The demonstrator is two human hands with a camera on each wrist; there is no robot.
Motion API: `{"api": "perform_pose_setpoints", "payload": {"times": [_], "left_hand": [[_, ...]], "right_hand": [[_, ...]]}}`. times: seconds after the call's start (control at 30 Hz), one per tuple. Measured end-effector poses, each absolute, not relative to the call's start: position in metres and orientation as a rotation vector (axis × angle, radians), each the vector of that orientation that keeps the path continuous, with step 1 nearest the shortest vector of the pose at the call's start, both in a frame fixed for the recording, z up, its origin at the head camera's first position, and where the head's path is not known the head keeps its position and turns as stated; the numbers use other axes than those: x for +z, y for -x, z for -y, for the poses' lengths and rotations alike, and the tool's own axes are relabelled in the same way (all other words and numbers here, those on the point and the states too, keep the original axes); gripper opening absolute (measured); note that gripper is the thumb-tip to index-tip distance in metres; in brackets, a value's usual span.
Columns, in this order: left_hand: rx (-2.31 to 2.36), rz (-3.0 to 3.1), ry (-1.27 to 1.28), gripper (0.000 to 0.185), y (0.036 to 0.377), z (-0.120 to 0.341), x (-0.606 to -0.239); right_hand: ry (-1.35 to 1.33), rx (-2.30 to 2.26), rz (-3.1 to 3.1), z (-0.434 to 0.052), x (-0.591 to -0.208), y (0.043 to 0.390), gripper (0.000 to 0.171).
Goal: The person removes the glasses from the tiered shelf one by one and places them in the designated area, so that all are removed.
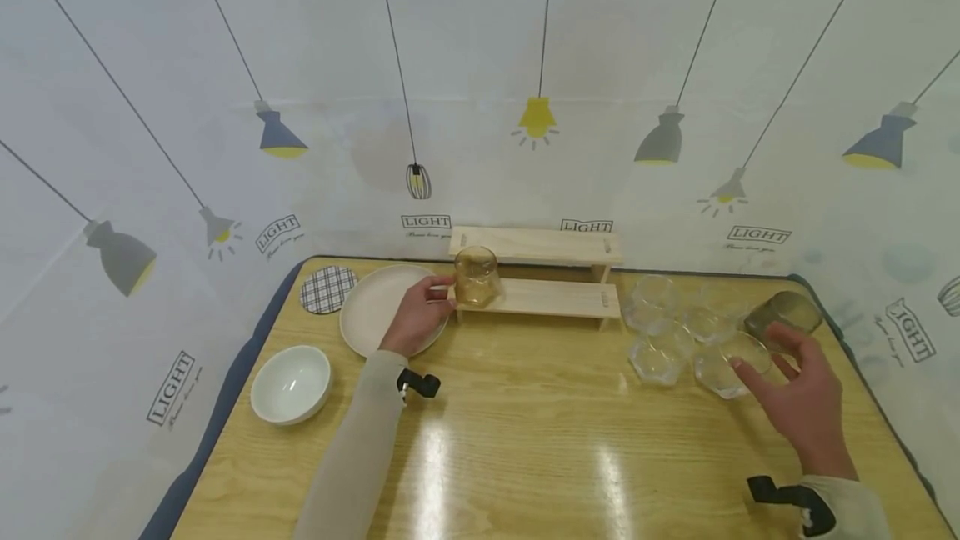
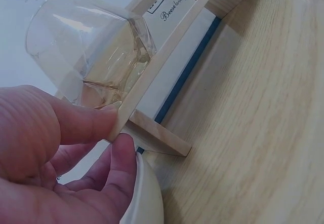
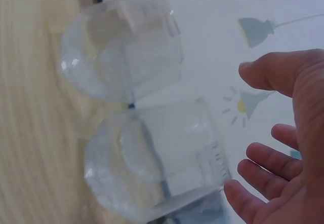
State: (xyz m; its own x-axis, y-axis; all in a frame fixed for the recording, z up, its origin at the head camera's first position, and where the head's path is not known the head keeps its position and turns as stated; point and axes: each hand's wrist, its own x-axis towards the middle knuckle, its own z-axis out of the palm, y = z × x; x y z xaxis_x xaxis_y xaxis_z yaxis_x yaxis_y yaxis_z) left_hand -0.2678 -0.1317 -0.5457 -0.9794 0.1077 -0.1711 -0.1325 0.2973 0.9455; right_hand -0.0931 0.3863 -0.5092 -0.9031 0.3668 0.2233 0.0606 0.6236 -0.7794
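My left hand [image 1: 417,317] pinches the left end of the lower board of a two-step wooden shelf [image 1: 555,297], thumb on top and a fingertip beneath, as the left wrist view shows. On that board, right beside the thumb, an amber-tinted glass [image 1: 477,277] stands upright. My right hand [image 1: 806,394] hovers with fingers spread and thumb apart, holding nothing. Closest to it is a clear glass [image 1: 723,369], which the right wrist view shows standing apart from the fingers. More clear glasses [image 3: 121,46] stand behind and left of it; a grey-tinted glass [image 1: 789,312] is just beyond the fingers.
A pale plate [image 1: 367,319] lies under and left of my left hand. Beside it are a round checked coaster [image 1: 327,288] and a white bowl [image 1: 291,385]. A white printed sheet [image 1: 480,107] rises along the back and sides of the wooden table [image 1: 540,432].
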Motion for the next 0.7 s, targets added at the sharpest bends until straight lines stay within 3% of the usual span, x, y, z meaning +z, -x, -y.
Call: {"api": "perform_pose_setpoints", "payload": {"times": [0.33, 0.7], "left_hand": [[1.757, -2.354, 0.038, 0.046, 0.266, 0.130, -0.541], [1.766, -2.358, 0.051, 0.046, 0.266, 0.131, -0.541]], "right_hand": [[0.082, 1.227, 2.294, -0.348, -0.474, 0.106, 0.063], [-0.140, 1.298, 2.216, -0.299, -0.461, 0.132, 0.057]]}}
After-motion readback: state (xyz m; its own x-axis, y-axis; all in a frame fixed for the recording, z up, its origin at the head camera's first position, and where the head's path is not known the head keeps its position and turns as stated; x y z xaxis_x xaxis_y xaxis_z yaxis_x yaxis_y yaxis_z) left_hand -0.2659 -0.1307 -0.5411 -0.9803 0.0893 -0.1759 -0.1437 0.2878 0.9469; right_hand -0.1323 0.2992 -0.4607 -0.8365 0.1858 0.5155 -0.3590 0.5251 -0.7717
